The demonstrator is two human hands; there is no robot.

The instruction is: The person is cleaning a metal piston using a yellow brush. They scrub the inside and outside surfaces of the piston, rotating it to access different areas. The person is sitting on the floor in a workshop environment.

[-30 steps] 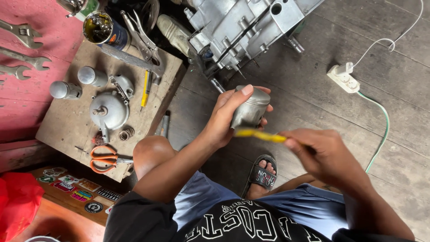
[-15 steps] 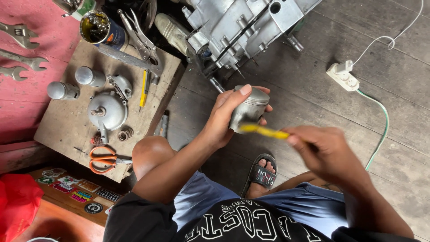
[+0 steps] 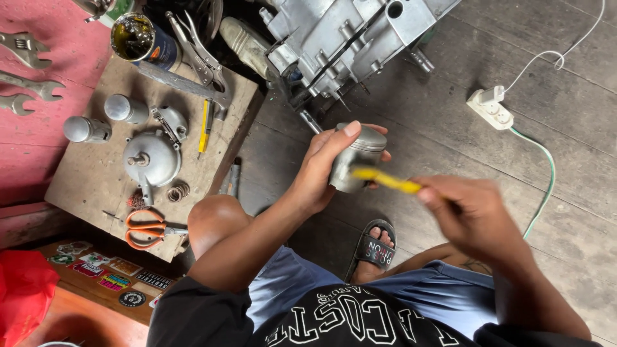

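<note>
Gripping a grey metal piston (image 3: 357,157), the left hand (image 3: 324,170) wraps it from the left, thumb laid along the top edge and fingertips curling out past the far side, so the piston sits upright in the closed palm above the floorboards (image 3: 450,135). The right hand (image 3: 472,215), just to the right of that grip and slightly nearer the body, is closed around a thin yellow tool (image 3: 385,180); the tool's free end reaches left and lies against the piston's side, though the hand is blurred and the exact finger hold cannot be told. Beyond the grip stands a silver engine case (image 3: 350,38). Well to the left of it a wooden board (image 3: 90,180) carries a round metal cover (image 3: 152,159), two small metal caps (image 3: 125,108), a yellow pencil-like stick (image 3: 204,125), locking pliers (image 3: 196,54), an open can (image 3: 138,38) and orange-handled scissors (image 3: 148,228). Wrenches (image 3: 26,77) lie further left on a red surface. To the right of the hands, a white socket strip (image 3: 490,107) with a green cable (image 3: 546,180) rests on the boards. Below the piston a foot in a black sandal (image 3: 374,247) shows.
</note>
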